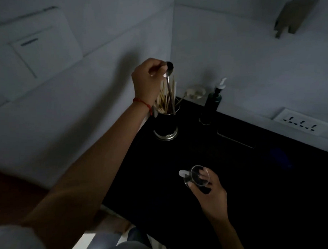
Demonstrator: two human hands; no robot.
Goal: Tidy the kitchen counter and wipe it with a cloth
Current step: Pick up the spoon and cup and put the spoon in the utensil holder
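Note:
My left hand (pixel 147 77) is raised over a dark metal utensil holder (pixel 166 125) at the back left of the black counter (pixel 232 174). It grips metal spoons (pixel 169 68), one with its handle reaching down into the holder among several wooden sticks (pixel 165 100). My right hand (pixel 209 194) is lower and nearer, over the counter's middle, holding a small clear glass cup (pixel 195 177) with a handle, tipped on its side.
A dark pump soap bottle (pixel 214 102) stands at the back wall next to a small pale dish (pixel 195 92). A flat dark phone-like slab (pixel 236 138) lies on the counter. A white wall socket (pixel 302 122) is at right. The counter's left edge drops off near the holder.

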